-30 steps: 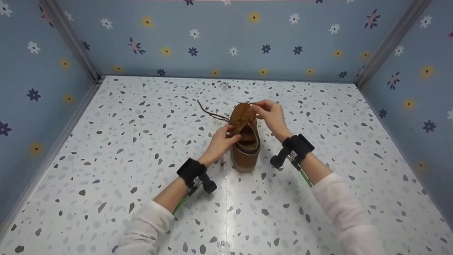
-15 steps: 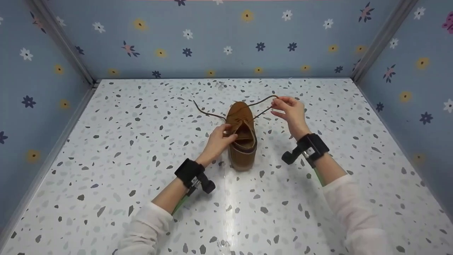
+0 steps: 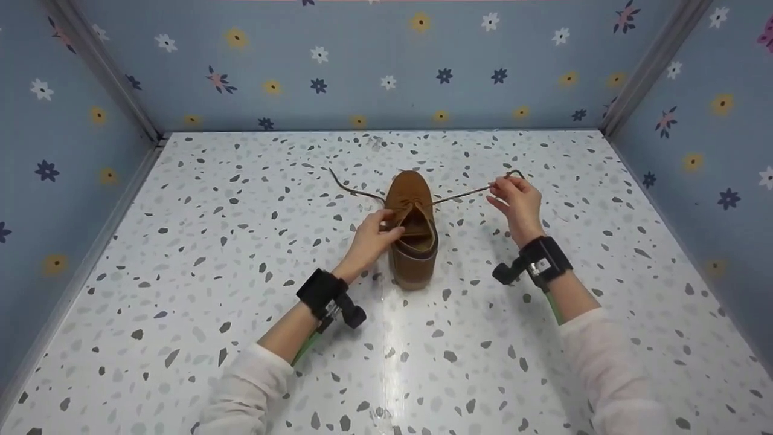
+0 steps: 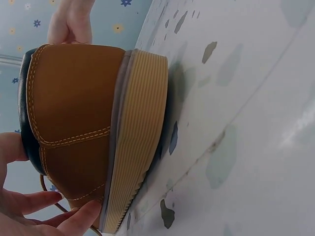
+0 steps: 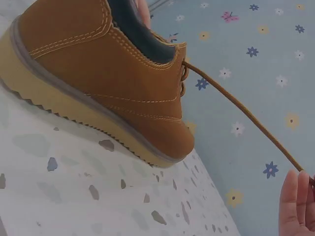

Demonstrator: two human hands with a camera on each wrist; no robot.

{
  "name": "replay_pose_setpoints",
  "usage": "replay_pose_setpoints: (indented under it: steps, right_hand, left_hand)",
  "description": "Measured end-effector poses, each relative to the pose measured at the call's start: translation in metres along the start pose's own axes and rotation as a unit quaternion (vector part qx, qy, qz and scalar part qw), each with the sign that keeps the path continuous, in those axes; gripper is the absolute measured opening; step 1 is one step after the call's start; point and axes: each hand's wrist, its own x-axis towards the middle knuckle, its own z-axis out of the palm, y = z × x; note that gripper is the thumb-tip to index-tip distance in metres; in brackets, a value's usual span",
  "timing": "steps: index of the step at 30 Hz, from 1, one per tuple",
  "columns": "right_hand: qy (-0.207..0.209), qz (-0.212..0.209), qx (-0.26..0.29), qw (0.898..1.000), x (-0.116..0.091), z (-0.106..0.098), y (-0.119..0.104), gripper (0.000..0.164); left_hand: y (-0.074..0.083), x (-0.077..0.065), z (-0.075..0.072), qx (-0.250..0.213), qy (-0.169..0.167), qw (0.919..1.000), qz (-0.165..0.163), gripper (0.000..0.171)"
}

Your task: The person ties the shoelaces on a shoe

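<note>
On the speckled counter [image 3: 181,254], our left hand [image 3: 367,240] grips the shoe [image 5: 138,83]; our right hand [image 3: 520,205] pinches the threaded, untied lace [image 5: 246,111] taut.

Before you lies a white, speckled tabletop [image 3: 199,254], walled by blue panels [image 3: 386,54] printed with flowers, grey posts [image 3: 101,66] at the corners.

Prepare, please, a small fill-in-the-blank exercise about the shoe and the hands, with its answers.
1. The chunky-soled shoe points ____ from the person.
2. The right hand pinches the shoe's stretched ____.
3. The left hand holds the shoe on its ____ side.
4. Small printed ____ decorate the blue wall panel beyond the shoe.

Missing words: away; lace; left; flowers.
</note>
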Motion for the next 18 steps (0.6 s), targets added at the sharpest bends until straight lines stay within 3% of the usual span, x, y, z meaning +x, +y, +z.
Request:
replay_pose_setpoints:
  steps: [6, 10, 16, 18]
  right_hand:
    - [0.012, 0.054, -0.012, 0.998, -0.027, 0.004, -0.001, 0.045]
    - [0.003, 0.111, -0.031, 0.993, -0.048, 0.014, -0.008, 0.053]
    - [-0.021, 0.232, -0.035, 0.972, -0.097, 0.057, -0.047, 0.049]
    - [-0.046, 0.267, -0.045, 0.962, -0.105, 0.062, -0.049, 0.05]
  left_hand:
    - [0.001, -0.001, -0.001, -0.001, -0.001, 1.0, 0.004, 0.042]
    - [0.001, -0.003, -0.002, -0.001, -0.006, 0.9999, 0.008, 0.042]
    - [-0.001, -0.002, -0.002, 0.007, -0.009, 0.9998, 0.015, 0.043]
    - [-0.001, -0.002, -0.003, 0.011, -0.008, 0.9998, 0.014, 0.044]
